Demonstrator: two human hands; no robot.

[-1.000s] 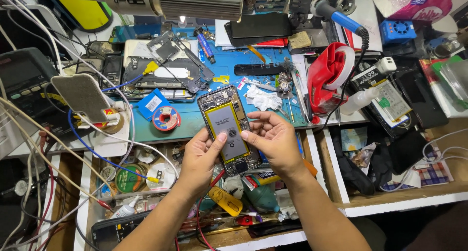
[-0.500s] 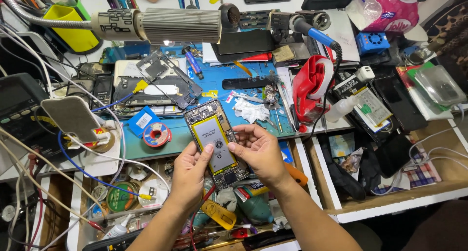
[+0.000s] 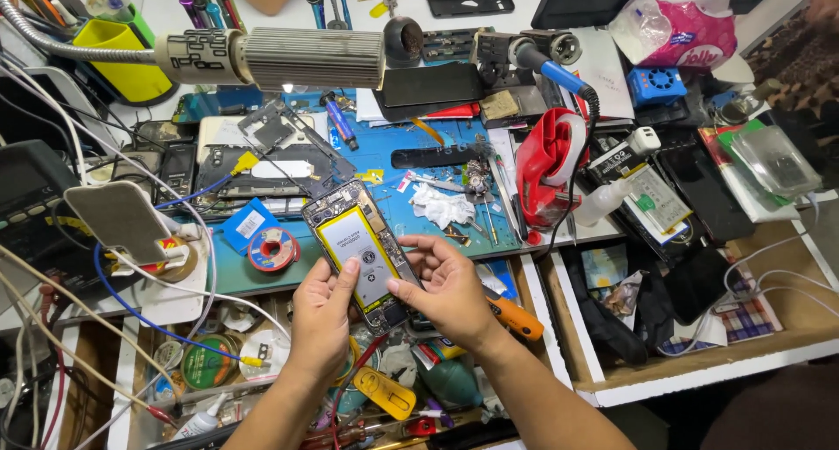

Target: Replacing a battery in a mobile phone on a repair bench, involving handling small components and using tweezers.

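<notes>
Both hands hold an opened smartphone [image 3: 360,253], its back cover off and a yellow-edged battery [image 3: 357,256] showing, tilted with its top end towards the far left and raised over the near edge of a blue work mat [image 3: 384,157]; the left hand [image 3: 322,321] cups the phone's lower left edge from beneath, its thumb pressed up along the battery's near side; the right hand [image 3: 447,291] closes on the lower right edge, its thumb pointing left across the phone's bottom end and its fingers curled over the side; both grips are narrow and firm on the phone, with nothing else in either hand; just left of the phone a red spool of solder wire [image 3: 273,249] lies on the mat, beside a small blue packet [image 3: 248,225]; beyond the phone, on the mat, lie a second dismantled phone frame [image 3: 262,166] and a crumpled white tissue [image 3: 441,207]; a red handheld air blower [image 3: 546,166] stands well to the right; a ribbed grey lamp head [image 3: 280,57] on a flexible metal neck hangs over the far side of the bench; below the hands an open drawer [image 3: 542,315] holds an orange-handled tool [image 3: 516,317], close by the right wrist, and a yellow plastic tool [image 3: 384,393].
</notes>
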